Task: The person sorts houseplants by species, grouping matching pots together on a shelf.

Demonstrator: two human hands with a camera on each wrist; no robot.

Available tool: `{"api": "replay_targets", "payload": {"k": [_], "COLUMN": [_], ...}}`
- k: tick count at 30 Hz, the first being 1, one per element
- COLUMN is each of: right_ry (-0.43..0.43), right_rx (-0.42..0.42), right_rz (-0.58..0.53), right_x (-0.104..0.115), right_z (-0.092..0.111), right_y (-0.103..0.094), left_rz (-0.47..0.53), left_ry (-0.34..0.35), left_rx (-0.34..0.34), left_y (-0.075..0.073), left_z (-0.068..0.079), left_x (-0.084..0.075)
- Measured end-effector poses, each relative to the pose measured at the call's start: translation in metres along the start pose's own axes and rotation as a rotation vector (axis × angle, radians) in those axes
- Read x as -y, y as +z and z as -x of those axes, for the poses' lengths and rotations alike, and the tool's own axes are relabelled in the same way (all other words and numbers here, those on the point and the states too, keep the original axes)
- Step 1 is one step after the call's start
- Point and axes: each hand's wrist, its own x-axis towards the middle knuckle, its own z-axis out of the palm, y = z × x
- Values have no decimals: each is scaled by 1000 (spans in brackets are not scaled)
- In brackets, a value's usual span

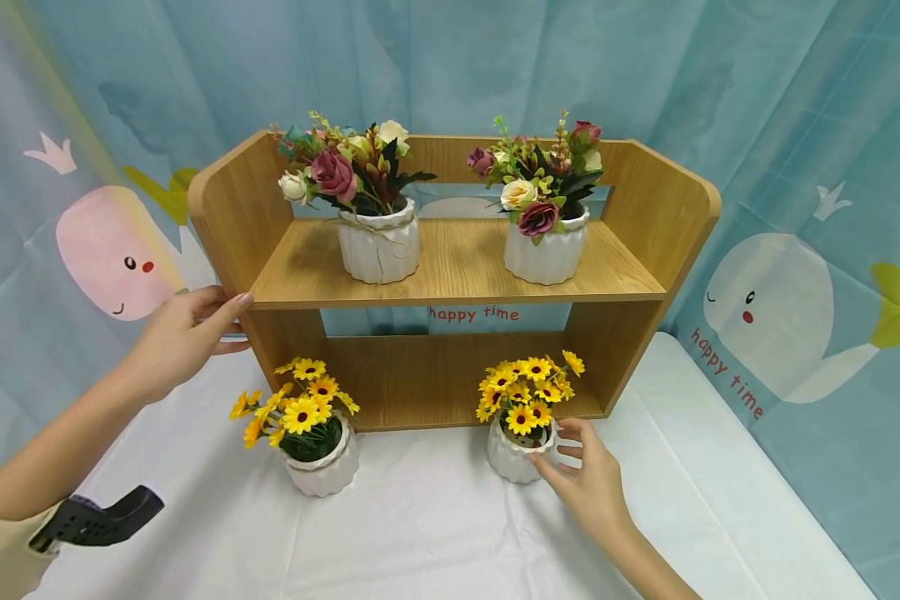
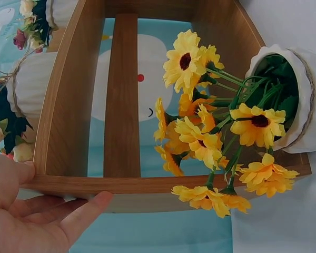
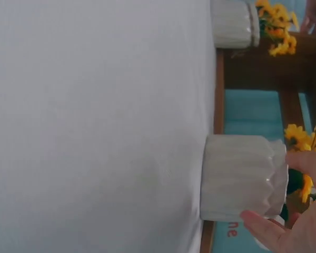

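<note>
A two-tier wooden shelf stands on the white cloth. My left hand grips its left side, thumb at the front edge and fingers along the outer face. My right hand holds a white ribbed flowerpot of yellow sunflowers by the rim, thumb at the front and fingers on the right. In the right wrist view that flowerpot is upright on the cloth, before the shelf's lower board. A matching sunflower pot, twine round its rim, stands before the shelf's left end.
On the upper board sit two white pots of mixed roses, one left and one right. The lower board lies behind the sunflower pots. A blue printed curtain hangs behind. White cloth covers the table.
</note>
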Motion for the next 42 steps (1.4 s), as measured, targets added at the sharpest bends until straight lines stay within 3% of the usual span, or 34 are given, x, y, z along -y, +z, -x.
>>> {"api": "replay_targets", "payload": {"k": [5, 13, 23, 32, 42], "right_ry": [66, 107, 165, 158, 163], "right_rx": [7, -31, -20, -65, -143], "right_rz": [-1, -9, -36, -36, -110], "right_x": [4, 12, 12, 11, 7], "right_z": [4, 9, 9, 7, 5], "right_y": [7, 17, 27, 36, 43], "left_rz": [-1, -7, -3, 14, 15], "left_ry": [7, 2, 1, -2, -6], "left_rx": [-2, -1, 9, 10, 11], "left_y": [0, 0, -1, 0, 0], "left_z": [0, 0, 0, -1, -1], "left_x": [0, 0, -1, -1, 0]}}
